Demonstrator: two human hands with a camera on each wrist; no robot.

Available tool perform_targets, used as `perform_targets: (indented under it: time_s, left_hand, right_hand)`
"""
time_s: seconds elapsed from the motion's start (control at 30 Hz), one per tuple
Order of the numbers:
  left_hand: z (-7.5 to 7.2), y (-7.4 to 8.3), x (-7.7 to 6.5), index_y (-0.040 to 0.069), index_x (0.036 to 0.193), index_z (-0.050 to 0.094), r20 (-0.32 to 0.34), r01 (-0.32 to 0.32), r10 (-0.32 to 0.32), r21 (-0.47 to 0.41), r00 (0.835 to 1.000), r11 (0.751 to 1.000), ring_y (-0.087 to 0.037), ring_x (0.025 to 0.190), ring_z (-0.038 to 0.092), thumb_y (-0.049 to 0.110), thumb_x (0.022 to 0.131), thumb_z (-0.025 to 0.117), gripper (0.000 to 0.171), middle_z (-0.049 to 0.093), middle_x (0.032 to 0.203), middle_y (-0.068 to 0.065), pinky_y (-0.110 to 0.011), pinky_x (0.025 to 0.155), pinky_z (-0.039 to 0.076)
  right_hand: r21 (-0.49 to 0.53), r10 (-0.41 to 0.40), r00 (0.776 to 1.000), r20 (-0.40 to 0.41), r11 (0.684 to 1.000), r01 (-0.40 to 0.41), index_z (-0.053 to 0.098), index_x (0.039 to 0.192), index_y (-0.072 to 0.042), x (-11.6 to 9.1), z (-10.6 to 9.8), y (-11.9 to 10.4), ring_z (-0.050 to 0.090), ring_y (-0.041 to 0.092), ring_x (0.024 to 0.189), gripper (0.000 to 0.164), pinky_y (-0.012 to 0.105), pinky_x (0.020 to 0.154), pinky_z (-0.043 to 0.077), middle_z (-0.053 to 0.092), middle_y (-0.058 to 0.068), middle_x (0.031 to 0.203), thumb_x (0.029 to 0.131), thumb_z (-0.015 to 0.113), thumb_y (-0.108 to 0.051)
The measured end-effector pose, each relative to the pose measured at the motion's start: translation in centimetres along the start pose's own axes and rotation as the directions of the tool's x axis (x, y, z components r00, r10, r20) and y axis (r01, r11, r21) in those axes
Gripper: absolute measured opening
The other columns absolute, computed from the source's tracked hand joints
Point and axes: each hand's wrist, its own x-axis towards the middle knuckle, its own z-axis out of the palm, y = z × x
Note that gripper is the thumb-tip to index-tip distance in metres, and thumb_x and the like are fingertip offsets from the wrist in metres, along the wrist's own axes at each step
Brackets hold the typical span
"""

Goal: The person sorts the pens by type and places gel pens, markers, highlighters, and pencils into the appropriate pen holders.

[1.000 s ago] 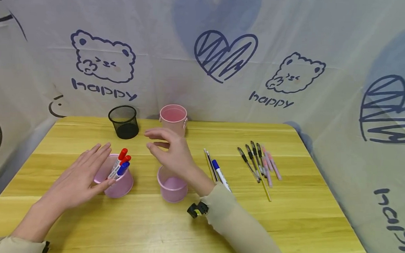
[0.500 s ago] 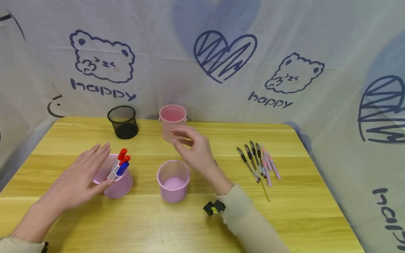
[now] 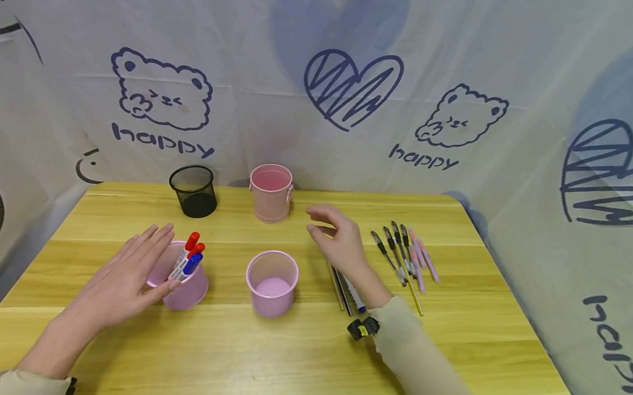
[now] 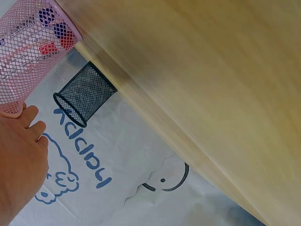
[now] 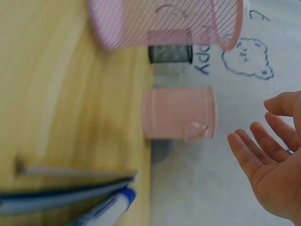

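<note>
My left hand (image 3: pixel 127 281) rests at the rim of the left pink mesh cup (image 3: pixel 191 295), fingers straight along its far left side and thumb at its front. Two red-capped markers (image 3: pixel 191 241) and a blue-capped marker (image 3: pixel 192 264) lean in that cup. To the right stands a second pink mesh cup (image 3: pixel 272 300) with nothing in it. My right hand (image 3: pixel 341 239) hovers over two slim pens (image 3: pixel 340 291) and a blue-and-white marker (image 3: pixel 356 297) lying on the table. In the right wrist view its fingers (image 5: pixel 247 153) are spread loosely from the thumb, holding nothing.
A black mesh cup (image 3: pixel 193 190) and a pink bucket (image 3: pixel 271 199) stand at the table's back edge. Several black gel pens (image 3: pixel 393 246) and pink pens (image 3: pixel 424 259) lie to the right, with a gold stick (image 3: pixel 415 297). A printed cloth (image 3: pixel 261 120) hangs behind.
My right hand has moved right, from above the second pink mesh cup to over the pens and the blue-and-white marker. My left hand has stayed at the left cup.
</note>
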Motion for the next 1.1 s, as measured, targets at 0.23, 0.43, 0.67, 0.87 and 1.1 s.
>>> perform_targets:
  time_s: [0.23, 0.43, 0.67, 0.87, 1.1]
  left_hand:
    - [-0.1, 0.0, -0.1, 0.007, 0.167, 0.018, 0.002, -0.007, 0.007, 0.008, 1.000, 1.000, -0.037, 0.160, 0.013, 0.049, 0.099, 0.066, 0.093, 0.020, 0.172, -0.016, -0.036, 0.129, -0.005]
    - [0.0, 0.0, -0.1, 0.007, 0.167, 0.017, 0.006, -0.007, 0.007, 0.004, 1.000, 1.000, -0.038, 0.159, 0.013, 0.049, 0.099, 0.066, 0.093, 0.020, 0.172, -0.017, -0.035, 0.129, -0.006]
    - [-0.1, 0.0, -0.1, 0.007, 0.167, 0.016, 0.005, -0.004, 0.004, 0.005, 1.000, 1.000, -0.037, 0.160, 0.013, 0.049, 0.099, 0.065, 0.093, 0.020, 0.172, -0.018, -0.035, 0.129, -0.006]
    - [-0.1, 0.0, -0.1, 0.008, 0.167, 0.016, 0.005, -0.003, 0.003, 0.006, 1.000, 1.000, -0.039, 0.159, 0.015, 0.049, 0.099, 0.065, 0.094, 0.021, 0.172, -0.018, -0.034, 0.129, -0.006]
    - [-0.1, 0.1, 0.0, 0.007, 0.167, 0.018, 0.004, 0.001, -0.001, 0.006, 1.000, 1.000, -0.039, 0.158, 0.016, 0.049, 0.099, 0.065, 0.093, 0.021, 0.172, -0.016, -0.033, 0.129, -0.005]
  right_hand:
    - [-0.086, 0.104, 0.994, 0.017, 0.991, -0.103, 0.070, 0.128, -0.005, -1.2, -1.9, 1.5, 0.066, 0.034, 0.122, 0.032, 0.040, 0.098, 0.059, 0.069, 0.011, 0.131, 0.096, 0.070, 0.000]
    - [-0.183, 0.177, 0.980, 0.092, 0.970, -0.158, 0.066, 0.134, -0.004, -1.8, -3.2, 2.6, 0.063, 0.037, 0.123, 0.037, 0.046, 0.098, 0.059, 0.064, 0.014, 0.136, 0.097, 0.071, -0.005]
    - [-0.315, 0.229, 0.947, 0.224, 0.937, -0.153, 0.058, 0.143, 0.001, -1.9, -4.6, 3.7, 0.061, 0.041, 0.124, 0.047, 0.048, 0.098, 0.059, 0.058, 0.021, 0.143, 0.099, 0.070, -0.011]
    - [-0.425, 0.299, 0.906, 0.300, 0.892, -0.154, 0.051, 0.149, 0.001, -2.1, -5.3, 4.4, 0.063, 0.038, 0.122, 0.056, 0.046, 0.096, 0.059, 0.054, 0.019, 0.148, 0.099, 0.071, -0.015]
    - [-0.489, 0.353, 0.862, 0.363, 0.860, -0.146, 0.049, 0.152, -0.002, -2.3, -5.7, 4.9, 0.064, 0.031, 0.116, 0.062, 0.045, 0.095, 0.058, 0.056, 0.015, 0.147, 0.098, 0.074, -0.019]
